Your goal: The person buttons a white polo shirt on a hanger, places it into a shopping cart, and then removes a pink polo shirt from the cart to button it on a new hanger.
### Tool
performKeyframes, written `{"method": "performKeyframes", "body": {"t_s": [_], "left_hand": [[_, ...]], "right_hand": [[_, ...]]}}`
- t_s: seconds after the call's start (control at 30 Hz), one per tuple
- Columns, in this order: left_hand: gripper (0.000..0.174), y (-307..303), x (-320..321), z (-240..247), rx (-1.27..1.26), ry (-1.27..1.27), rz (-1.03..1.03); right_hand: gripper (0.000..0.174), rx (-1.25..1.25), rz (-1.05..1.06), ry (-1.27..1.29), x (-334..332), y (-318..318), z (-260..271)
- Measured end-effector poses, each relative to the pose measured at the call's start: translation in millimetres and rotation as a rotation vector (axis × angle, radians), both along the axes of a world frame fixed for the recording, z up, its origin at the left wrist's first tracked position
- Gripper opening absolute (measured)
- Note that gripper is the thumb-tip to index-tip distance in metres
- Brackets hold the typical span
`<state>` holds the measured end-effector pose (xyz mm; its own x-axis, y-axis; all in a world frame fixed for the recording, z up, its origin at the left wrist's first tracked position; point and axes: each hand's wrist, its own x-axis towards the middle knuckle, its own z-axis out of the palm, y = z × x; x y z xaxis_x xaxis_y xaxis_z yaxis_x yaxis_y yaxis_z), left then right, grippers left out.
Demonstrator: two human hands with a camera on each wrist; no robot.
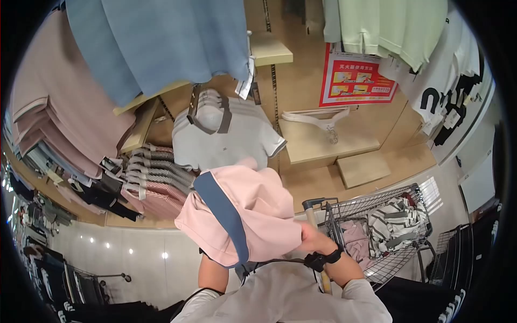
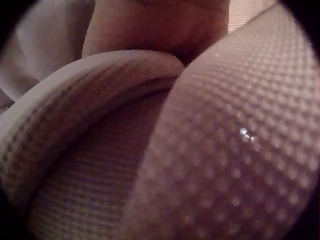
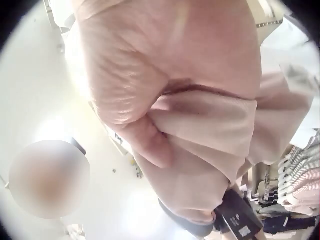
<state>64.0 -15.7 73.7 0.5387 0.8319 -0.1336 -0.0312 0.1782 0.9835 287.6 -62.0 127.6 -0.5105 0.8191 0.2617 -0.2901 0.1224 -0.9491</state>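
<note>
A pink shirt (image 1: 264, 202) with a wide blue-grey band (image 1: 222, 212) is held bunched up in front of the body. At its right side my right hand (image 1: 314, 240) grips the cloth; the right wrist view shows the thumb (image 3: 150, 142) bent over a fold. My left forearm (image 1: 212, 273) reaches up under the shirt, which covers that hand in the head view. In the left wrist view only part of the left hand (image 2: 155, 25) shows against textured fabric (image 2: 240, 150), its fingers hidden. A black tag (image 3: 240, 220) hangs below the shirt in the right wrist view.
Grey polo shirts (image 1: 221, 140) hang just ahead, with striped shirts (image 1: 156, 177) to their left. Blue garments (image 1: 161, 43) hang above. A wire cart (image 1: 344, 215) with clothes stands at the right. White hangers (image 1: 323, 119) lie on a wooden shelf (image 1: 301, 142).
</note>
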Motion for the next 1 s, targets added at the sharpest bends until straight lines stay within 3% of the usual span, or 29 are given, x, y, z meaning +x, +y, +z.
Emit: {"method": "performKeyframes", "body": {"t_s": [0.03,0.17,0.3,0.37,0.43,0.5,0.57,0.67,0.77,0.9,0.97,1.0], "left_hand": [[0.044,3.4,-7.0,-2.4,0.028,0.028,0.02],[0.043,12.3,-37.4,-14.6,0.132,0.153,0.08],[0.043,15.0,-63.2,-28.4,0.227,0.274,0.109],[0.043,14.8,-73.0,-35.5,0.275,0.333,0.112],[0.043,20.2,-81.0,-38.7,0.336,0.39,0.109],[0.043,19.6,-89.9,-42.6,0.39,0.447,0.107],[0.043,22.4,-96.3,-45.9,0.452,0.497,0.118],[0.043,25.5,-105.5,-48.2,0.545,0.574,0.146],[0.043,30.1,-110.9,-49.0,0.643,0.654,0.162],[0.043,33.2,-95.6,-32.0,0.739,0.733,0.148],[0.042,16.3,-71.8,-5.8,0.678,0.271,0.309],[0.036,14.1,-51.6,36.9,1.035,0.391,0.283]], "right_hand": [[0.053,-0.117,-0.032,0.065,3.5,0.9,-5.7],[0.058,-0.111,-0.099,0.127,15.1,10.9,1.0],[0.06,-0.155,-0.306,0.021,9.9,10.2,6.8],[0.062,-0.085,-0.508,-0.045,-4.9,6.7,14.2],[0.065,-0.051,-0.507,-0.16,-15.5,11.4,4.7],[0.071,-0.067,-0.52,-0.438,-25.9,14.9,-14.8],[0.061,-0.046,-0.498,-0.501,-25.8,22.5,-36.1],[0.026,0.025,-0.573,-0.423,-26.7,27.5,-66.6],[0.024,-0.139,-0.566,-0.326,-20.4,29.1,-66.2],[0.017,-0.111,-0.814,-0.329,-11.4,40.0,-80.4],[0.017,-0.073,-0.885,-0.404,-12.6,43.4,-91.2],[0.019,-0.029,-0.881,-0.429,-14.0,45.2,-94.7]]}}
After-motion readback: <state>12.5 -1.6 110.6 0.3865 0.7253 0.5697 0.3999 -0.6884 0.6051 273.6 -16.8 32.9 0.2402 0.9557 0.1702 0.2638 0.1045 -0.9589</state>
